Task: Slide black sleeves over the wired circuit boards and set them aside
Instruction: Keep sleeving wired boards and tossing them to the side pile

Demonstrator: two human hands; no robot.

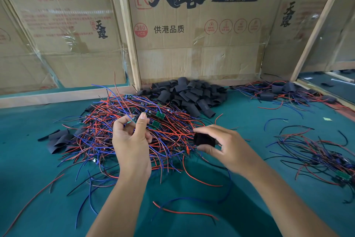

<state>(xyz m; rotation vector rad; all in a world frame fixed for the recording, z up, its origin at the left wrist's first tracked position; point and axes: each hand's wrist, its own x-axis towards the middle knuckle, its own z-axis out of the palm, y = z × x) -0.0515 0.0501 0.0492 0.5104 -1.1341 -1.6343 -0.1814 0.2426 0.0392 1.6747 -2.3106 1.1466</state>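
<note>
My left hand [132, 140] is raised over a big tangle of red, blue and black wired circuit boards [134, 131] and pinches one small green board [135, 119] between thumb and fingertips. To its right, my right hand [226, 146] grips a black sleeve [204, 139] between thumb and fingers, its open end facing left. The two hands are a short way apart. A heap of loose black sleeves [188, 94] lies behind the tangle, against the cardboard wall.
A few more black sleeves [59, 139] lie at the tangle's left edge. Sleeved boards with wires [278, 91] are piled at the back right. Another wired bundle [322, 159] lies at the right. Cardboard walls [192, 25] with wooden frames close the back of the green table [249, 188].
</note>
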